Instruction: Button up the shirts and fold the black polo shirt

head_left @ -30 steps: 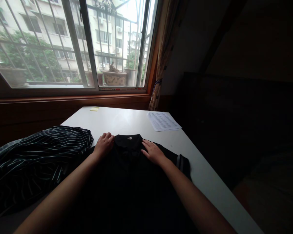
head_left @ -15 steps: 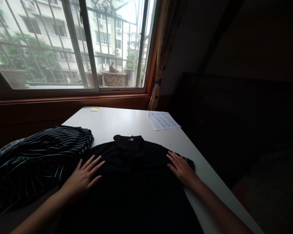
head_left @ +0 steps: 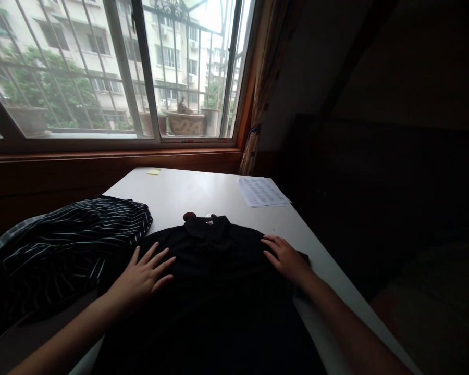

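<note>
A black collared shirt [head_left: 214, 291] lies spread on the white table [head_left: 187, 192], its collar toward the window. My left hand [head_left: 143, 273] rests on the shirt's left shoulder area with fingers spread. On the opposite shoulder lies my right hand [head_left: 287, 258], its fingers stretched out over the cloth. Neither hand grips anything. Left of the shirt is a heap of black-and-white striped cloth [head_left: 74, 239], close to my left hand. A small round brown thing [head_left: 189, 215] shows just beyond the collar.
Printed sheets of paper [head_left: 261, 191] lie near the table's far right corner. Yellow sticky notes [head_left: 153, 171] are at the far left corner. Behind the table stands a barred window [head_left: 191, 78], with a tied curtain [head_left: 250, 148] at its right side.
Both hands have shifted slightly inward over the shirt. Its shoulders and collar have moved a little, and more of the round brown thing shows. The view has tilted slightly.
</note>
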